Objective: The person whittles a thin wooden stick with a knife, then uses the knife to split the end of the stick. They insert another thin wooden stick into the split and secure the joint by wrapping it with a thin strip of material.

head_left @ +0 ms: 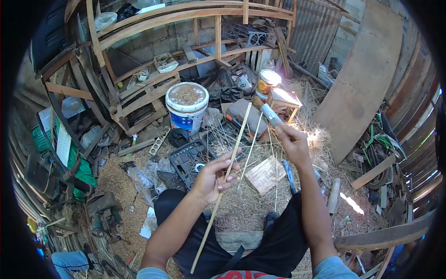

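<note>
My left hand is wrapped round a long thin pale stick, which slants from near my lap up to the middle of the view. On the right, my right hand grips a short light-coloured cylindrical piece that points up and left. The two hands are apart. Below and between them a wooden block lies on the ground, with more thin sticks leaning around it. Just right of the block is a blue-handled tool.
Behind my hands stand a white-and-blue bucket, an open black tool case and a grey case. A small wooden stool and paint cans are further right. A large board leans at the right.
</note>
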`<state>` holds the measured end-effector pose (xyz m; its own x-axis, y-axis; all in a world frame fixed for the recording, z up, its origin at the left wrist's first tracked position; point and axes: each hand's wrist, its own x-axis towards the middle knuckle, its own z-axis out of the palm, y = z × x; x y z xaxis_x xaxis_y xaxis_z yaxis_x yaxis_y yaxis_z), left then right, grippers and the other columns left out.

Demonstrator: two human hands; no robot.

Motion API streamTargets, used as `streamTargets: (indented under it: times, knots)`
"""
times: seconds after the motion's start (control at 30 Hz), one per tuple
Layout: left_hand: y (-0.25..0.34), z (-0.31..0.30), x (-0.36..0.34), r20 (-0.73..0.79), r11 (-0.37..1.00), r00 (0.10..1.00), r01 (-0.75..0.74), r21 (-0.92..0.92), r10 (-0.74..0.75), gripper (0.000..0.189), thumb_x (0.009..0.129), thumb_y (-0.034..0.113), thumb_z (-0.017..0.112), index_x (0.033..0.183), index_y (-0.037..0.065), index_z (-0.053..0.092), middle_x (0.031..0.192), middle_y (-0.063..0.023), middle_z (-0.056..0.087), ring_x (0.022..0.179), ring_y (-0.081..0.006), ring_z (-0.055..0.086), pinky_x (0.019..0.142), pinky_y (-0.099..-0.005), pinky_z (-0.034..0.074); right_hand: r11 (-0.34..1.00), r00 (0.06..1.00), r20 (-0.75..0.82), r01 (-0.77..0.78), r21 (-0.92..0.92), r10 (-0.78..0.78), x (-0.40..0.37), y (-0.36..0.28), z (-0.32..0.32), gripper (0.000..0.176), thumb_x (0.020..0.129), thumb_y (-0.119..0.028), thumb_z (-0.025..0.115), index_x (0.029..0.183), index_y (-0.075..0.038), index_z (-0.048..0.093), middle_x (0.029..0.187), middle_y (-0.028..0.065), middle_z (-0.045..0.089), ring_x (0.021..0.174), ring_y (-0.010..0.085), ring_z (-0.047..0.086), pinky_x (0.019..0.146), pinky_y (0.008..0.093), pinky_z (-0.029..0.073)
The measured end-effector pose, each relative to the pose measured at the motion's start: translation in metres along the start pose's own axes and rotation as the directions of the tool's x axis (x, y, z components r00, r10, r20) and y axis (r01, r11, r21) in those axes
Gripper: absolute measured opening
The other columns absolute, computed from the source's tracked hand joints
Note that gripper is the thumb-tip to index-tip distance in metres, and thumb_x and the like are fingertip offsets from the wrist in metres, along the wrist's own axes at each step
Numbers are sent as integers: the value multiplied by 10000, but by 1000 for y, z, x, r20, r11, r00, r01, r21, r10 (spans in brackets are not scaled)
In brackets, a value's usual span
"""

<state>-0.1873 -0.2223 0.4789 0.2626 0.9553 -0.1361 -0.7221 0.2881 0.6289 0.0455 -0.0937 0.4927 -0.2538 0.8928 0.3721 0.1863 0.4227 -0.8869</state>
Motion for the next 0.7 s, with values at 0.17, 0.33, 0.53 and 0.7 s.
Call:
streamTargets:
  times: [0.17, 0.33, 0.53, 0.7]
  knots:
    - [-3, 0, 2, -12, 993, 997, -78, -85, 78, 454, 947, 74, 485, 1393, 18, 424, 852, -53, 555, 664, -95, 486, 479, -192, 371, 906, 837, 360, 420, 61, -412, -19, -18, 30, 285, 873, -16, 660, 1157, -30, 685, 773, 85, 665, 673, 144, 592, 621, 290, 450]
    - [-6, 8, 3, -111, 986, 980, -165, 26, 167, 250, 945, 40, 541, 1188, -10, 577, 821, -40, 562, 669, -84, 487, 491, -202, 368, 889, 776, 461, 452, 70, -431, -22, -16, 34, 301, 852, 8, 663, 1150, -28, 687, 737, 101, 631, 638, 176, 578, 586, 304, 434]
    - [-18, 3, 5, -101, 960, 972, -189, 206, 212, 164, 950, 55, 572, 1077, -31, 629, 800, -21, 557, 660, -59, 458, 451, -180, 313, 894, 800, 427, 446, 49, -422, -23, -14, 37, 357, 808, 4, 679, 1144, -112, 707, 683, 80, 591, 594, 193, 563, 549, 323, 415]
    - [-16, 9, 4, -78, 972, 972, -211, 108, 219, 285, 968, 70, 544, 1234, -29, 565, 851, -25, 559, 663, -44, 427, 435, -170, 295, 861, 808, 394, 503, -71, -439, -25, -13, 40, 375, 796, 4, 681, 1143, -134, 712, 692, 77, 601, 578, 192, 559, 520, 328, 412]
